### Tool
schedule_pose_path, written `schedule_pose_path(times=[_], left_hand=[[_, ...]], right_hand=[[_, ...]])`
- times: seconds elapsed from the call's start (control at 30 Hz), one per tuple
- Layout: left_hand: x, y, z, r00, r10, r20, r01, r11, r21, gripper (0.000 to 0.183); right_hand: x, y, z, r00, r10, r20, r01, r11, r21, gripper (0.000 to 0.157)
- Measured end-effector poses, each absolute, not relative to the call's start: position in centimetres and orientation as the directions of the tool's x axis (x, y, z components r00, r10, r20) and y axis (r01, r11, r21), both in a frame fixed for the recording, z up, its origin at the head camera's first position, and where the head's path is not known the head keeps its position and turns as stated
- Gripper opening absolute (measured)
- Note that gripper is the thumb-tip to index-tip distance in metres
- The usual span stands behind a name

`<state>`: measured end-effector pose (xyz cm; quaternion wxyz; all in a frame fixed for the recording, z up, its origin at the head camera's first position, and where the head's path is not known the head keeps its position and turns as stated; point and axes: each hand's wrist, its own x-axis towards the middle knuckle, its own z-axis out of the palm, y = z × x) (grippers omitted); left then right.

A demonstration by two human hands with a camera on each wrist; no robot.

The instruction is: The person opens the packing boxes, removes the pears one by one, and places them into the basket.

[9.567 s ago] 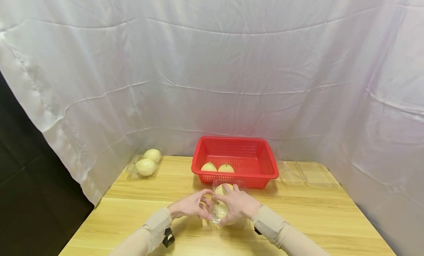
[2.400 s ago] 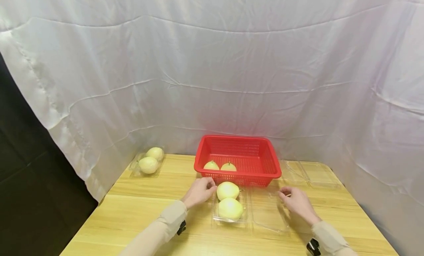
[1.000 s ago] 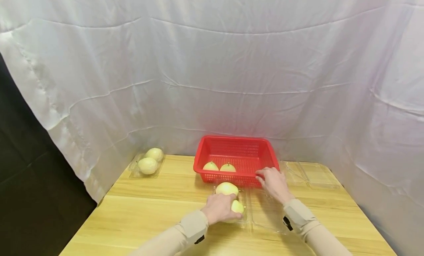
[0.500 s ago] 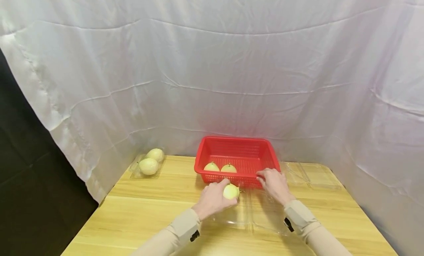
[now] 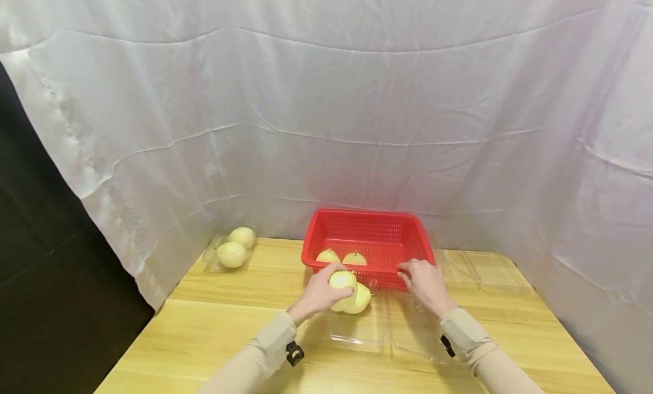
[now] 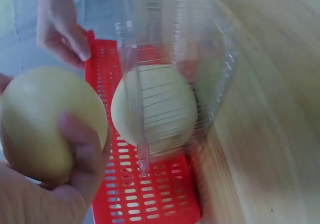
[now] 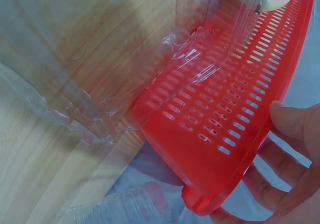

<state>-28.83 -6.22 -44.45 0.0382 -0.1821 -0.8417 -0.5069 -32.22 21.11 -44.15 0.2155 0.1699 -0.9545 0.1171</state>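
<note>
My left hand [image 5: 317, 295] grips a pale yellow pear [image 5: 343, 283], fingers and thumb curled round it, close in front of the red basket [image 5: 377, 268]. Right beside it, a second pear [image 5: 363, 299] sits in the back half of an open clear plastic clamshell box [image 5: 352, 333]; the left wrist view shows this pear [image 6: 155, 104] through the box wall. The box's lid [image 5: 415, 340] lies folded out to the right. My right hand [image 5: 426, 283] holds the basket's front rim near its right corner, thumb [image 7: 290, 121] on the rim. Two pears [image 5: 355, 258] with stems rest inside the basket.
At the back left stands another clear box [image 5: 210, 265] with two pears [image 5: 232, 254] in it. Another clear clamshell [image 5: 497, 271] lies open at the back right, by the table edge. A pale curtain [image 5: 357, 127] hangs behind the wooden table [image 5: 214, 326].
The box, earlier under both hands, has been opened to the right. My left hand has lifted the near pear toward the basket. My right hand has gone from the lid to the basket rim.
</note>
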Motion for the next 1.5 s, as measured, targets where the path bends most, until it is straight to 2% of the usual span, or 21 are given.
schedule_pose_path(times=[0.13,0.3,0.5,0.63,0.73,0.8,0.9,1.03,1.23,1.5], left_hand=[[-29.4,-6.9,-44.4,-0.919,0.318,0.233,0.337,0.328,0.883,0.052],[-30.2,-7.8,-44.2,-0.899,0.345,0.270,0.378,0.298,0.877,0.066],[-30.9,-8.5,-43.7,-0.895,0.291,0.338,0.437,0.421,0.795,0.063],[-31.2,-8.7,-43.8,-0.893,0.231,0.385,0.449,0.505,0.737,0.073],[-31.8,-8.8,-44.2,-0.861,0.204,0.467,0.496,0.543,0.678,0.082],[-32.2,-8.9,-44.3,-0.831,0.201,0.518,0.531,0.566,0.631,0.079],[-32.7,-9.1,-44.3,-0.800,0.216,0.560,0.564,0.592,0.576,0.063],[-33.2,-9.4,-44.0,-0.826,0.182,0.533,0.531,0.570,0.627,0.047],[-33.8,-9.6,-43.6,-0.889,0.102,0.447,0.438,0.476,0.762,0.063],[-34.8,-9.5,-42.7,-0.867,0.110,0.485,0.457,0.560,0.691,0.063]], right_hand=[[-32.1,21.2,-44.1,-0.850,-0.274,0.450,-0.373,0.916,-0.147,0.019],[-32.1,21.3,-44.0,-0.853,-0.277,0.442,-0.371,0.918,-0.141,0.019],[-32.1,21.2,-43.9,-0.856,-0.273,0.439,-0.364,0.921,-0.137,0.018],[-32.1,21.0,-43.9,-0.860,-0.277,0.429,-0.367,0.920,-0.141,0.017],[-32.1,20.9,-44.0,-0.860,-0.282,0.426,-0.373,0.917,-0.145,0.016],[-32.1,20.9,-44.0,-0.858,-0.283,0.429,-0.376,0.915,-0.147,0.016],[-32.1,20.8,-43.9,-0.855,-0.281,0.436,-0.376,0.915,-0.147,0.015],[-32.3,20.8,-43.9,-0.854,-0.282,0.437,-0.377,0.915,-0.147,0.015],[-32.4,20.8,-43.9,-0.865,-0.276,0.419,-0.367,0.917,-0.154,0.016],[-32.3,21.0,-43.9,-0.854,-0.283,0.438,-0.374,0.917,-0.138,0.014]])
